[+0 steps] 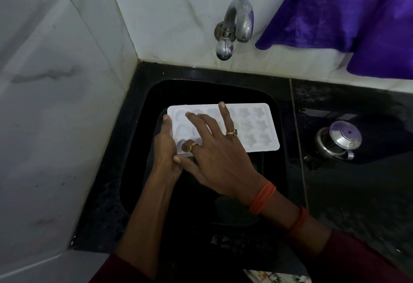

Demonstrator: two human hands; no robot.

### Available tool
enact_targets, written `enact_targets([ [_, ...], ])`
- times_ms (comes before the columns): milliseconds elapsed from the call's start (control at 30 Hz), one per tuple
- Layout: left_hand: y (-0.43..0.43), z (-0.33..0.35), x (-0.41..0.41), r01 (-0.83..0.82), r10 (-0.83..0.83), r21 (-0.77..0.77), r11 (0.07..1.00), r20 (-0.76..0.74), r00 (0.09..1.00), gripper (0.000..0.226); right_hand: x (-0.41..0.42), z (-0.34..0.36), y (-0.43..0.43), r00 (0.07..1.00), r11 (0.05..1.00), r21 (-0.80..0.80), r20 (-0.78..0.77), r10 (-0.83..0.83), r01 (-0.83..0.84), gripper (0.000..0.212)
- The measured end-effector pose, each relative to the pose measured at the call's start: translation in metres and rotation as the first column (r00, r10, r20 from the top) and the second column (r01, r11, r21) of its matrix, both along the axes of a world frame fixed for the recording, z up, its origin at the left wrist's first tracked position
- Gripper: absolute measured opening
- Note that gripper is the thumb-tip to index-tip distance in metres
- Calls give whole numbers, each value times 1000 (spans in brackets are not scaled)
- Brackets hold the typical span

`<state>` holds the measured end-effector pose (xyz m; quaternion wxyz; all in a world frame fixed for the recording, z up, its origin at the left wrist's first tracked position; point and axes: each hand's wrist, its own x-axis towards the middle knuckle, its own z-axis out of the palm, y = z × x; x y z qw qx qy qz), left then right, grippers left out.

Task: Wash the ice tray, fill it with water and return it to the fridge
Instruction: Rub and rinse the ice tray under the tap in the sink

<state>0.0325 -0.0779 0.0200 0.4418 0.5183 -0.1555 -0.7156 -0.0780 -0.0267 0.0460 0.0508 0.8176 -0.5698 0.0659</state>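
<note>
Grips tray [257, 126] by its left end with left hand [165, 146], over sink [270, 171]; lays right hand [219, 155] on the cups, fingers spread, holding nothing; could tip or drop tray by pressing hard beyond that one-sided hold.

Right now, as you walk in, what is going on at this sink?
A person holds a white ice tray over the black sink. The left hand grips the tray's left end, while the right hand lies spread across its moulds, fingers on the surface, apparently rubbing it clean. No water is seen coming from the tap above.
</note>
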Motion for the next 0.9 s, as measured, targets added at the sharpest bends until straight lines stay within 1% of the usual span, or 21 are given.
enact_targets([
  [67,0,0,-1,3,-3,-9,1000,-14,1000,44,2,1,-1,1000,1000,-10,6,-1,1,56],
  [233,0,1,2,12,-12,-27,1000,6,1000,49,3,2,0,1000,1000,10,12,12,-13,49],
  [333,-1,2,2,-6,6,-1,1000,21,1000,50,3,3,2,999,999,24,4,35,-35,44],
  [467,-2,-1,2,-30,28,47,998,38,999,57,1,5,3,998,998,-1,18,56,-56,42],
  [633,-2,-8,1,-40,38,40,998,37,999,58,1,5,2,997,998,-13,32,68,-67,39],
  [767,-1,-7,-2,-39,38,32,999,32,999,56,-4,5,-1,998,999,-9,28,50,-50,36],
  [900,-2,-8,-1,-26,25,33,999,36,999,63,-6,3,-3,997,999,-50,77,24,-20,30],
])
